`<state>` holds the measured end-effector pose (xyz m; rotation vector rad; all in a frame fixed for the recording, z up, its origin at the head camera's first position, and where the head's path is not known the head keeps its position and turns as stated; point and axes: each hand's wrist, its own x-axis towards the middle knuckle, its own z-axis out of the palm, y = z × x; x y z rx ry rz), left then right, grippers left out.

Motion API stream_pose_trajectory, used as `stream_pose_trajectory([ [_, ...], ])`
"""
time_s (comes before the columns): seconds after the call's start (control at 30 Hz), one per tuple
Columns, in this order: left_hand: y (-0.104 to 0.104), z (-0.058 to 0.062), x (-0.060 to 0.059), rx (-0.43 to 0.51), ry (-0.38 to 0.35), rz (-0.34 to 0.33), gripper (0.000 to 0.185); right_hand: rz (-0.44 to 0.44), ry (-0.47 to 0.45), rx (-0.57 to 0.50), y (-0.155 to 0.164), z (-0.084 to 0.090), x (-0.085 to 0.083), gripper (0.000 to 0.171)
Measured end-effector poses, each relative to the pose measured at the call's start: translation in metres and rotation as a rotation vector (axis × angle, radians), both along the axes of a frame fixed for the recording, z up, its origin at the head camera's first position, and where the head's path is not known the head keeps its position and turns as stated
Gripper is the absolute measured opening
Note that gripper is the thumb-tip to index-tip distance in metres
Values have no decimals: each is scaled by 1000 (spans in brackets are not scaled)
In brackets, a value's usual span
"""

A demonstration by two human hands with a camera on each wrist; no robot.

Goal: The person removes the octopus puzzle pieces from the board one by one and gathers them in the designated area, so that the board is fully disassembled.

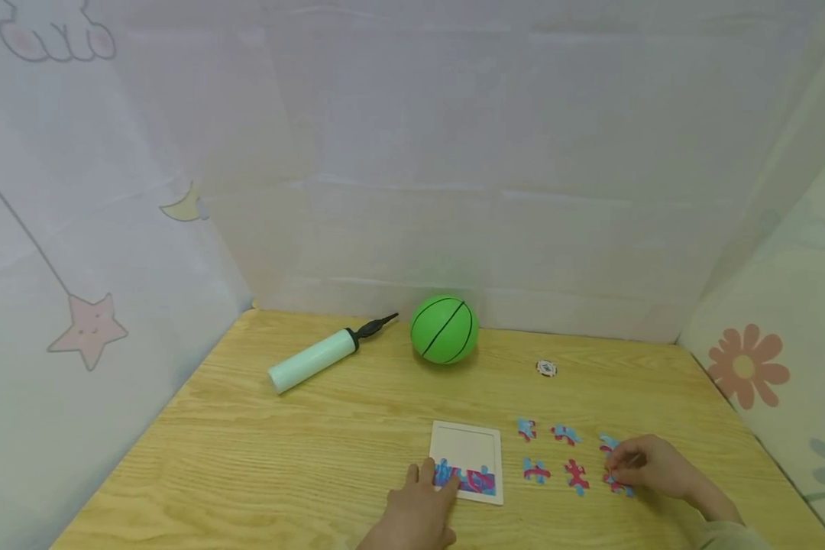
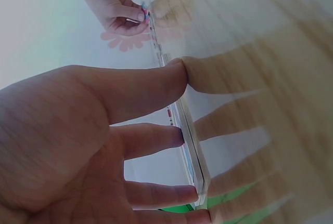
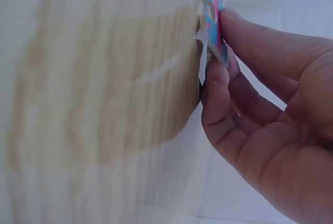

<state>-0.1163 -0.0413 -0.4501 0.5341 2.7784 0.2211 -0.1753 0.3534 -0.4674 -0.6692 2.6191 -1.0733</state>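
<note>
A white puzzle tray (image 1: 498, 451) lies near the table's front, its lower part filled with blue and pink puzzle pieces (image 1: 480, 481). My left hand (image 1: 415, 510) rests at the tray's lower left with fingers spread, fingertips on its edge and the filled row. To the right, my right hand (image 1: 653, 464) pinches a pink and blue puzzle piece (image 3: 213, 24) between thumb and fingers. That piece is tilted, close to the tabletop. Beside this hand lie a red puzzle piece (image 1: 576, 475) and another piece (image 1: 608, 441), partly covered by the fingers.
More loose pieces, including one at the upper left (image 1: 526, 429), lie between tray and right hand. Farther back are a green ball (image 1: 444, 330), a mint hand pump (image 1: 315, 360) with a black nozzle, and a poker chip (image 1: 546, 368). Printed cloth walls surround the table.
</note>
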Motion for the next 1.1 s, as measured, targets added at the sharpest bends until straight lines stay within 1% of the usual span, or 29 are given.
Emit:
stream_pose_trajectory([
  [0.23, 0, -1, 0, 12, 0, -3, 64, -58, -53, -28, 0, 1, 5, 12],
  [0.37, 1, -1, 1, 13, -19, 7, 64, -83, -35, -3, 2, 1, 7, 13],
  [0.57, 1, -1, 2, 20, -28, 15, 64, -88, -14, 12, 4, -2, 6, 13],
  [0.8, -2, 0, 0, 49, 4, -14, 67, -123, -32, 20, 6, -4, 6, 14],
  [0.9, -4, 0, 0, 61, 18, -24, 69, -128, -10, 32, 3, -1, 6, 12],
  [0.97, -4, 0, -1, 65, 24, -29, 69, -117, -2, -1, -1, 3, 6, 12],
  [1.1, -5, 0, -1, 63, 26, -33, 69, -51, -8, -130, -15, 12, 7, 14],
])
